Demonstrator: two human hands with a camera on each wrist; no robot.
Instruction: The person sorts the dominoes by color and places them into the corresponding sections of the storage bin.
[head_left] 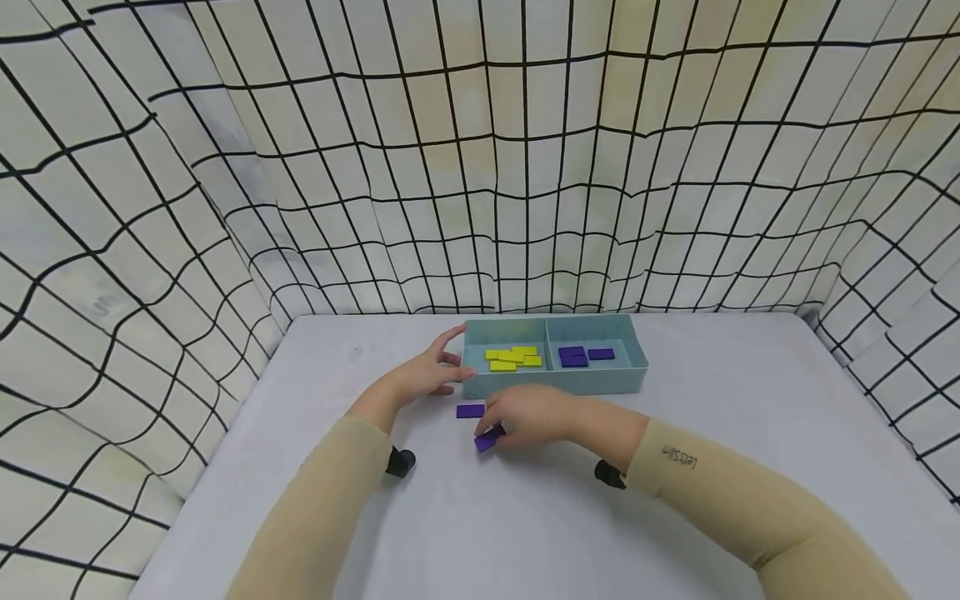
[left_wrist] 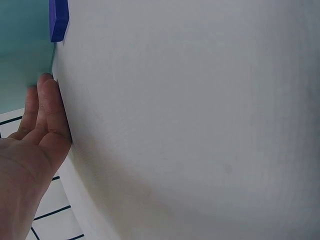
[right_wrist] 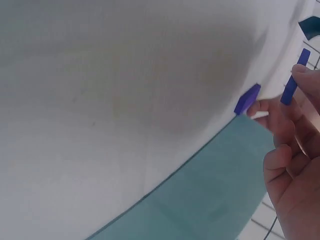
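Note:
A light blue two-compartment box stands on the white table. Several yellow blocks lie in its left compartment and 3 purple blocks in the right one. My left hand touches the box's left end with extended fingers, also visible in the left wrist view. In front of the box, my right hand pinches a purple rectangular block between thumb and fingers. Another purple block lies on the table just before the box's front left corner, close to the right fingertips.
A white table extends around the box. Behind it and at both sides hang white walls covered by black netting. A small black device sits below the left wrist, another below the right wrist.

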